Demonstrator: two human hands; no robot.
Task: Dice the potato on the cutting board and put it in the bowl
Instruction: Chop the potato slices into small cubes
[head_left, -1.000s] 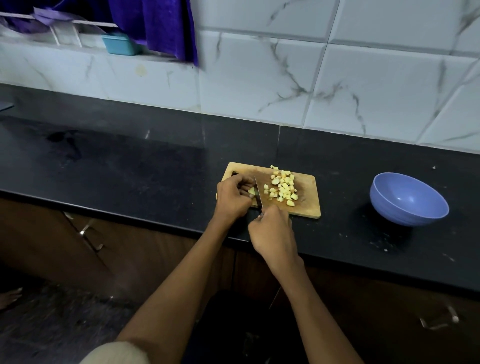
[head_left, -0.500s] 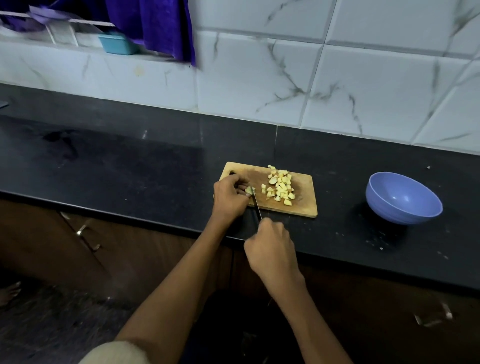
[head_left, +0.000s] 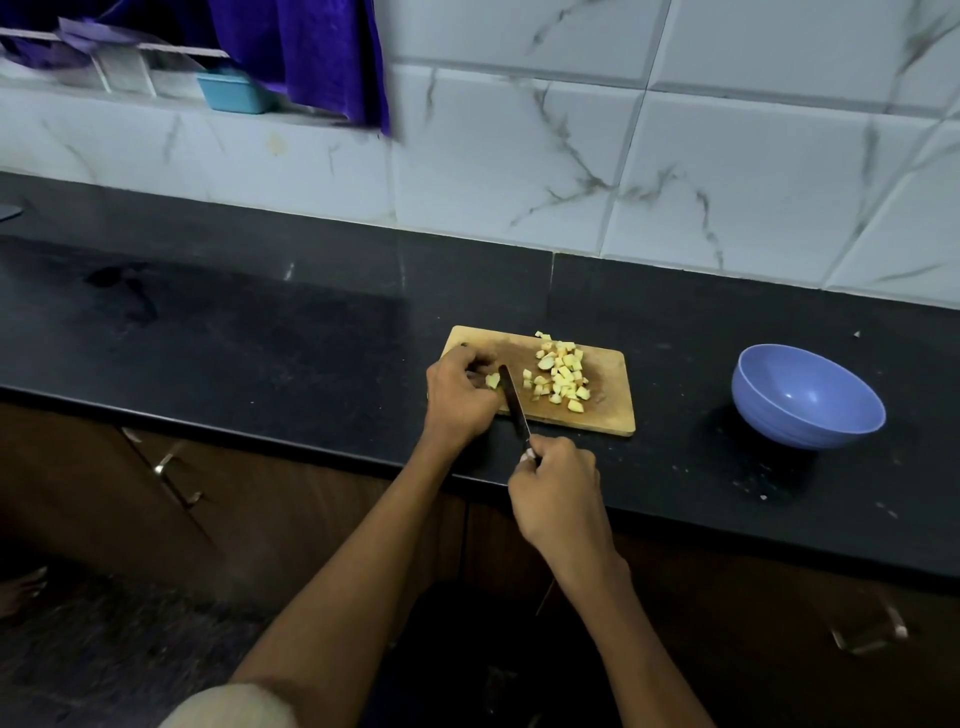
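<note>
A small wooden cutting board (head_left: 608, 410) lies on the black counter near its front edge. A heap of yellow potato cubes (head_left: 561, 376) covers the board's middle. My left hand (head_left: 460, 397) rests on the board's left end and pinches a small remaining potato piece (head_left: 492, 381). My right hand (head_left: 558, 480) is closed on the handle of a knife (head_left: 514, 402), whose blade lies on the board just right of that piece. An empty lilac bowl (head_left: 808, 397) stands on the counter to the right of the board.
The black counter (head_left: 234, 338) runs left to right under a white marbled tile wall. A purple cloth (head_left: 311, 52) and a teal tub (head_left: 231, 91) sit at a ledge at the upper left. Brown cabinet doors with handles (head_left: 174, 475) are below the counter.
My right hand has drawn back toward me with the knife, so more of the blade shows. The left hand stays on the small potato piece.
</note>
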